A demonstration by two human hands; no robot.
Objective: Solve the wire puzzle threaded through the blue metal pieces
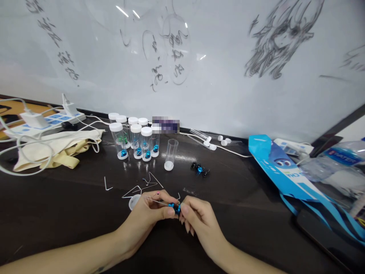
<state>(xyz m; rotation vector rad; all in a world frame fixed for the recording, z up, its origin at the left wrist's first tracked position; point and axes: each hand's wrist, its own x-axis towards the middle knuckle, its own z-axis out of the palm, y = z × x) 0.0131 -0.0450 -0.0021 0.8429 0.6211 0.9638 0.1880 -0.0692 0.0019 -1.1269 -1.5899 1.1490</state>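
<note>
A small shiny blue metal part (174,208) with dark bits sits between my two hands, above the front of the dark table. My left hand (144,215) pinches it from the left with thumb and fingers. A thin metal rod (156,201) runs along those fingers to the part. From the right, my right hand (202,219) closes thumb and fingertips on its other end. Fingers cover much of the part, so its exact kind is unclear. Beside my left hand lies a white cap (133,202). Several thin L-shaped hex keys (136,190) lie just beyond it.
Several white-capped clear tubes (138,140) with blue parts stand at the back; an uncapped tube (171,152) is near them. Right of it lies a black and blue cluster (200,170). A cloth bag (59,146), power strip (57,118) and blue packaging (281,171) flank the table.
</note>
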